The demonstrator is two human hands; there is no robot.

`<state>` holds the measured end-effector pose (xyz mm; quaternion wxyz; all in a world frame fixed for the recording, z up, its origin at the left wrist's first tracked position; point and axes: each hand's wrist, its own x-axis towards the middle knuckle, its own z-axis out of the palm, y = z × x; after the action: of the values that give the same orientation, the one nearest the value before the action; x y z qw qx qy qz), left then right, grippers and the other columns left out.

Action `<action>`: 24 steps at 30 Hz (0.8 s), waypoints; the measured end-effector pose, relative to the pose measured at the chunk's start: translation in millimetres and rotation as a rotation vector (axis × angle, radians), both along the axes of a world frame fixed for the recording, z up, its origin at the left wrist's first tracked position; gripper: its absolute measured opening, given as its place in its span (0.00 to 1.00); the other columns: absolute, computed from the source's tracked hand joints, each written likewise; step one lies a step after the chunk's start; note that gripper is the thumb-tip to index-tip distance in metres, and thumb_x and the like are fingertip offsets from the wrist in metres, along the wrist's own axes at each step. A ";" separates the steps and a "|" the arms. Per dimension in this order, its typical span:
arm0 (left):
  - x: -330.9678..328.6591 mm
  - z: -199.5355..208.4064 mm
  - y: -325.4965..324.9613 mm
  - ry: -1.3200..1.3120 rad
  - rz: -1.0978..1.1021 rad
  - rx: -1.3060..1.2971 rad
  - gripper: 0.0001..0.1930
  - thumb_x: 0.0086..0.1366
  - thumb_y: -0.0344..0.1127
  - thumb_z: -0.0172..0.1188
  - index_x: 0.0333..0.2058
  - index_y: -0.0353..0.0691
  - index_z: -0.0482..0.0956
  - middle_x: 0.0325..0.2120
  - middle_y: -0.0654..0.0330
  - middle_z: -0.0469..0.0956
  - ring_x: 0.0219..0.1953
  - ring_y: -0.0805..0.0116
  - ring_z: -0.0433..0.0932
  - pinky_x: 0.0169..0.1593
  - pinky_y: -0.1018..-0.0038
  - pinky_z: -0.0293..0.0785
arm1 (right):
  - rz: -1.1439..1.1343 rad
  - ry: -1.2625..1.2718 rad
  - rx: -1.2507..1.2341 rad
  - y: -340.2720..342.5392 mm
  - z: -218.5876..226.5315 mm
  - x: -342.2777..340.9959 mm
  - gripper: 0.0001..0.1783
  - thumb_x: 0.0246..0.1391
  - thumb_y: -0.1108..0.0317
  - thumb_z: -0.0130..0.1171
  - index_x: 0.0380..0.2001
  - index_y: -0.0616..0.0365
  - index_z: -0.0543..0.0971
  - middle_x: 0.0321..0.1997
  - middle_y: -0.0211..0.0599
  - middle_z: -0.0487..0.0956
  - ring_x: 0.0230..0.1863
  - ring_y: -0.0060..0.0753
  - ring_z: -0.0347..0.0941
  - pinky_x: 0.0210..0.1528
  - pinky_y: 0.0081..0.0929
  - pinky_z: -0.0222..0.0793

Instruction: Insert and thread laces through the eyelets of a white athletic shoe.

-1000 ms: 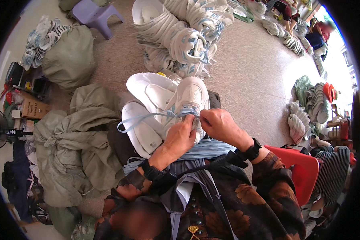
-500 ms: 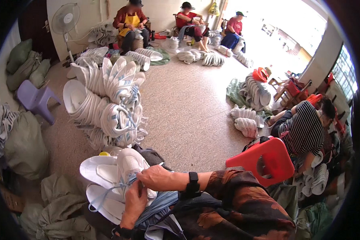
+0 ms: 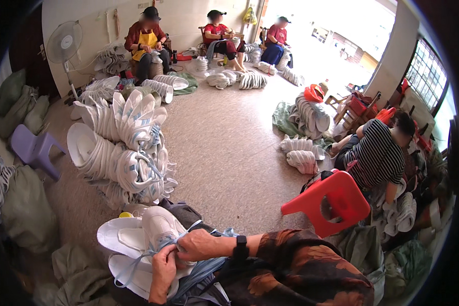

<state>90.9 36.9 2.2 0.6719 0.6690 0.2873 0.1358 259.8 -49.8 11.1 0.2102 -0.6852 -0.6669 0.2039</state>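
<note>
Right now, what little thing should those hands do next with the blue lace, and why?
Perhaps the right hand could gently pull the flat pale-blue lace snug while the left hand steadies the white round-toed sneaker: both hands sit close together at its lacing, and lace loops loosely out to the left.

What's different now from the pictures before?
The view swung up from the lap, so the seated people across the room show more. A blue lace now trails beyond the right hand, toward the wrist. I can't see anything let go. The left hand and right hand are still at the white shoe, and the purple seat hasn't moved.
</note>
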 end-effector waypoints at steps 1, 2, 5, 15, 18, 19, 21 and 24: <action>-0.7 -2.1 -0.6 0.038 0.001 0.060 0.10 0.71 0.26 0.50 0.41 0.29 0.80 0.27 0.58 0.81 0.21 0.70 0.81 0.23 0.75 0.76 | 0.007 0.001 -0.058 2.3 -0.3 -2.5 0.22 0.53 0.53 0.57 0.23 0.65 0.78 0.20 0.55 0.77 0.25 0.59 0.78 0.28 0.49 0.73; -0.6 -3.1 -1.2 0.076 0.001 0.120 0.09 0.71 0.27 0.52 0.38 0.29 0.80 0.24 0.60 0.80 0.21 0.72 0.80 0.23 0.76 0.76 | 0.014 0.003 -0.116 3.0 0.0 -4.4 0.20 0.52 0.55 0.56 0.22 0.65 0.78 0.20 0.55 0.77 0.25 0.59 0.78 0.29 0.49 0.73; 0.4 8.3 -9.7 0.129 0.059 0.138 0.08 0.70 0.27 0.55 0.35 0.29 0.80 0.21 0.62 0.79 0.20 0.73 0.78 0.22 0.76 0.75 | 0.005 0.078 -0.106 2.0 -8.5 -7.7 0.17 0.50 0.58 0.55 0.24 0.64 0.77 0.22 0.57 0.78 0.28 0.60 0.78 0.30 0.52 0.72; -144.7 83.7 55.9 -1.009 0.575 -0.568 0.09 0.73 0.36 0.51 0.44 0.37 0.72 0.51 0.51 0.73 0.56 0.57 0.74 0.68 0.57 0.63 | -0.139 0.224 0.001 -3.6 -16.0 0.9 0.17 0.50 0.60 0.59 0.37 0.62 0.73 0.30 0.57 0.78 0.34 0.63 0.76 0.36 0.52 0.72; -160.3 88.2 52.1 -1.042 0.081 -0.598 0.09 0.74 0.35 0.50 0.42 0.35 0.73 0.42 0.56 0.78 0.46 0.63 0.79 0.57 0.63 0.72 | -0.153 0.208 0.019 -1.8 2.5 0.4 0.15 0.52 0.62 0.61 0.36 0.63 0.73 0.25 0.53 0.78 0.30 0.60 0.77 0.33 0.48 0.72; -161.9 87.2 42.5 -0.671 0.190 -0.462 0.08 0.73 0.33 0.51 0.40 0.34 0.74 0.40 0.56 0.78 0.42 0.65 0.78 0.51 0.66 0.73 | -0.118 0.204 0.036 -0.7 5.8 0.6 0.17 0.53 0.60 0.62 0.35 0.63 0.72 0.26 0.53 0.78 0.30 0.60 0.77 0.33 0.48 0.72; -152.9 77.0 23.5 -0.146 0.282 -0.203 0.06 0.70 0.30 0.54 0.36 0.33 0.77 0.37 0.59 0.78 0.35 0.69 0.77 0.41 0.71 0.74 | -0.095 0.220 0.084 -2.5 6.8 1.4 0.18 0.53 0.59 0.65 0.34 0.63 0.72 0.27 0.52 0.78 0.30 0.57 0.77 0.32 0.46 0.72; -139.7 51.1 7.6 0.154 0.199 0.207 0.04 0.67 0.26 0.58 0.37 0.31 0.78 0.40 0.60 0.79 0.36 0.73 0.76 0.41 0.75 0.72 | -0.148 0.400 0.197 -2.8 2.9 1.0 0.11 0.53 0.68 0.66 0.34 0.62 0.75 0.31 0.43 0.74 0.28 0.44 0.74 0.31 0.35 0.72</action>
<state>-48.7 44.5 53.3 0.5586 0.7113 0.3872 0.1791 260.8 -52.6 14.0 0.4185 -0.6542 -0.5767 0.2536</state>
